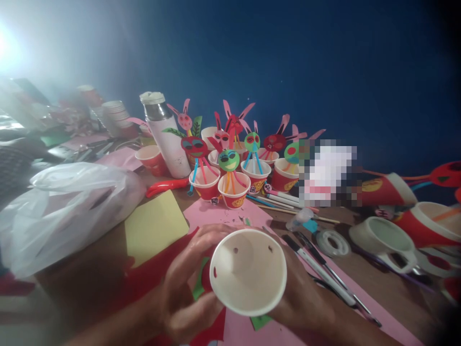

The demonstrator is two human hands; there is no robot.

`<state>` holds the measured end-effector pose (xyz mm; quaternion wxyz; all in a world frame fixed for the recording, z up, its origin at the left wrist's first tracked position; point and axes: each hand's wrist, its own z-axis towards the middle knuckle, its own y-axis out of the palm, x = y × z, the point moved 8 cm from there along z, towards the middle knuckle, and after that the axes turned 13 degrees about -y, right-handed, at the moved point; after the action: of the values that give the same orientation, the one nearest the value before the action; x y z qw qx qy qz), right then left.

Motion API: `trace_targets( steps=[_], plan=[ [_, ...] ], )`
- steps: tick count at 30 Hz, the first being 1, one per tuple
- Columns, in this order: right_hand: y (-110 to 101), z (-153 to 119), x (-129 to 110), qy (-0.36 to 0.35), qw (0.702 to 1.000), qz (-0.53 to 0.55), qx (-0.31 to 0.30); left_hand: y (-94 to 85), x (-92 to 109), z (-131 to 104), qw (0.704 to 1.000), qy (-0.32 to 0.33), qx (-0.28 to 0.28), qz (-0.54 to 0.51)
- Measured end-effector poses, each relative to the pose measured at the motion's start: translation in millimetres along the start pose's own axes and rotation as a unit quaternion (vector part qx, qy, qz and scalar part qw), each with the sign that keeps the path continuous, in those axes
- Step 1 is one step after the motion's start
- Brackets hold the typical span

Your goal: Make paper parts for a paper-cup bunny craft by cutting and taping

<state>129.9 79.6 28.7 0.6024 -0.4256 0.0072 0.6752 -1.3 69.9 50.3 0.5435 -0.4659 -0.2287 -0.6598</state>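
A paper cup point(248, 271) is held with its open mouth facing me, over the pink and red paper. Its pale inside shows several small holes in the wall. My left hand point(190, 278) curves round the cup's left side, thumb in front and fingers reaching behind the rim. On the other side, my right hand point(295, 283) grips the cup, its fingers mostly hidden behind it. Green paper scraps point(260, 322) lie under the cup. Beyond stand several red cups with straws and paper faces, such as a green smiling one point(229, 160).
At left lie a white plastic bag point(72, 206) and a yellow paper sheet point(156, 226). A white flask point(167, 139) stands behind them. To the right are pens point(320, 269), a tape roll point(333, 242), a mug point(382, 240) and tipped cups point(387, 190). A blue wall rises behind.
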Motion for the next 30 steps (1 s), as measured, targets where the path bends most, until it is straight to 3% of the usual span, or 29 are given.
trace_targets(
  steps=[4,8,12,15,18,20,23,26,30],
  plan=[
    [3.7,-4.3,0.5,-0.011,1.0,-0.02,-0.019,0.6,-2.7,2.5,0.998,-0.053,0.019,0.005],
    [3.1,-3.3,-2.8,-0.019,0.999,-0.029,-0.008,-2.2,-4.9,-1.8,0.997,-0.063,0.047,0.011],
    [2.5,-0.5,8.0,0.083,0.996,0.009,-0.005,-5.4,-22.9,-1.0,0.99,-0.136,0.041,-0.012],
    [-5.3,-0.2,16.4,0.15,0.988,0.003,0.03,-2.6,-36.7,4.7,0.974,-0.207,0.014,-0.088],
    [-10.9,0.1,17.1,0.155,0.986,-0.031,0.055,2.9,-38.0,10.4,0.966,-0.215,-0.004,-0.142],
    [-8.5,0.1,15.9,0.147,0.987,-0.047,0.04,5.9,-37.4,11.1,0.968,-0.21,-0.003,-0.138],
    [-7.0,1.5,14.2,0.132,0.99,-0.051,0.012,7.1,-46.3,6.5,0.958,-0.257,0.015,-0.13],
    [-20.1,7.9,10.9,0.109,0.993,-0.04,0.007,-1.4,-55.3,1.1,0.935,-0.301,0.066,-0.175],
    [-45.3,13.9,16.2,0.151,0.987,-0.053,-0.002,-14.0,-53.4,-3.4,0.916,-0.316,0.104,-0.222]
  ],
)
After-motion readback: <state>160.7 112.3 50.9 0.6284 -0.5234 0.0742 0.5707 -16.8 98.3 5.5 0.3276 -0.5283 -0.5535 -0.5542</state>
